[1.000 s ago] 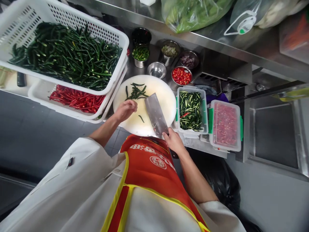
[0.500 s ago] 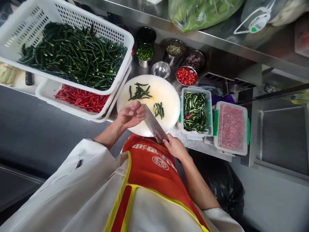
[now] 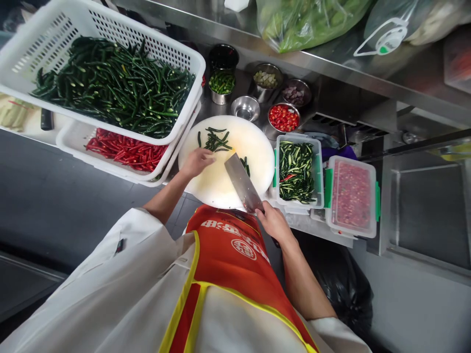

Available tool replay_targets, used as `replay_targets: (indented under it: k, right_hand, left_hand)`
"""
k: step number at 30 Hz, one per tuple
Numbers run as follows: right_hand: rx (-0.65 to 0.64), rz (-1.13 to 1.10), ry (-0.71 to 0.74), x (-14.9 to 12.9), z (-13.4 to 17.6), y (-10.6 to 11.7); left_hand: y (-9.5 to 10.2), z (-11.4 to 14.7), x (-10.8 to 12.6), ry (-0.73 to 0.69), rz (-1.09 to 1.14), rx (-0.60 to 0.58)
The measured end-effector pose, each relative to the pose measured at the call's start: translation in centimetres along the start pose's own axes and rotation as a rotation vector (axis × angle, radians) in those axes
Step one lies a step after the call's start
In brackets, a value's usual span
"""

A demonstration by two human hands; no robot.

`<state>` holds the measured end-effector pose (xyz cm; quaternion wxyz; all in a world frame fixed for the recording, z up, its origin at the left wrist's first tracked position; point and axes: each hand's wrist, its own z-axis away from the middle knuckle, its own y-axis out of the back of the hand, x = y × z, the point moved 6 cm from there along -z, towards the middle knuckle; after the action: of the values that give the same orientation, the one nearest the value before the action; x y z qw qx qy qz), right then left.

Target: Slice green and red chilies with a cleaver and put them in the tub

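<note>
My right hand grips the handle of a broad cleaver. The blade lies over the round white cutting board and partly hides a few cut green chili slices. My left hand is over the left side of the board, palm down, with its fingers stretched out and nothing seen in them. Just beyond its fingertips lies a small pile of green chilies.
On the left, a white basket of green chilies sits above a tray of red chilies. Metal bowls, one with chopped red chili, stand behind the board. Tubs of sliced green chili and pinkish mince are on the right.
My left hand has turned from palm up to palm down and shifted away from the blade toward the chili pile. The cleaver has swung right, over part of the slices.
</note>
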<state>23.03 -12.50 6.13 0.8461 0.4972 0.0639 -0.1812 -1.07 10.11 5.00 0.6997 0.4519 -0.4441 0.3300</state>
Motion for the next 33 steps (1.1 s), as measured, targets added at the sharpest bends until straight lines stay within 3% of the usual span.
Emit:
replay_targets:
  k: [2, 3, 6, 11, 17, 20, 25, 28, 33]
  right_hand:
    - [0.008, 0.003, -0.012, 0.0, 0.1, 0.1]
    - [0.006, 0.002, -0.011, -0.1, 0.2, 0.0]
    - [-0.006, 0.002, 0.001, -0.4, 0.4, -0.2]
    - [-0.008, -0.018, -0.005, -0.3, 0.8, -0.5]
    - [0.003, -0.078, -0.032, 0.5, 1.3, -0.8]
    - [-0.007, -0.09, -0.037, 0.4, 1.2, -0.9]
    - [-0.034, -0.048, 0.001, -0.7, 1.0, -0.5]
    - [-0.065, -0.021, 0.035, -1.4, 1.2, 0.1]
    - [-0.113, 0.061, 0.074, -2.1, 1.5, 1.5]
  left_hand:
    - [1.6, -1.6, -1.3, -0.019, -0.387, 0.178]
    - [1.9, -2.3, -1.8, -0.028, -0.526, 0.21]
    - [1.6, -3.6, -3.1, -0.016, -0.766, 0.167]
    - [1.9, -3.7, -4.1, -0.008, -0.893, 0.116]
    - [3.7, -1.3, -4.3, -0.071, -0.936, 0.099]
    - [2.0, 0.4, -4.1, -0.185, -0.876, -0.019]
    - [-3.9, 3.4, -3.6, -0.542, -0.684, -0.269]
    - [-6.0, 4.5, -3.6, -0.684, -0.662, -0.299]
    - [-6.5, 5.0, -3.6, -0.757, -0.671, -0.273]
